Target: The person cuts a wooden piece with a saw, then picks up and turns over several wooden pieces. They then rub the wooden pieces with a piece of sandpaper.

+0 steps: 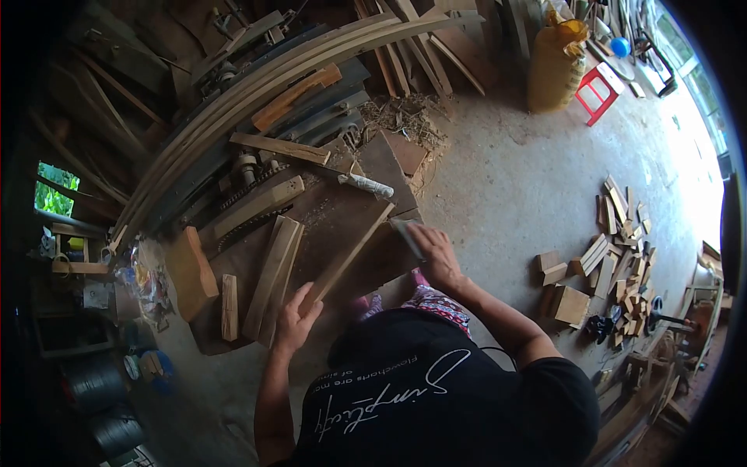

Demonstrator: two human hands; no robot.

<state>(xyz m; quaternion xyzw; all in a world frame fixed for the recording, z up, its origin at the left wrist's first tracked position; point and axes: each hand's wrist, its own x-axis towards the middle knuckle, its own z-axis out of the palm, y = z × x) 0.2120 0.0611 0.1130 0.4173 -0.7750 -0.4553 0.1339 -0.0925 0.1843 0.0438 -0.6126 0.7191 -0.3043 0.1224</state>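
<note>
My left hand (296,317) is closed around the near end of a long, thin wooden strip (354,253), which slants away over the dark work surface (319,210). Close to the strip's far end, my right hand (437,255) grips a flat greyish piece (408,238), blurred by motion; its kind I cannot tell. Left of the strip lie wider boards (274,272) side by side, and a short wooden block (229,307) stands beyond them. A white wrapped roll (367,184) rests past the strip's tip.
Long planks (296,54) curve across a machine at the back. A curved wooden piece (194,272) is at the left edge. Offcuts (622,272) are heaped on the floor to the right. Farther off are a yellow sack (554,70) and a red stool (599,92).
</note>
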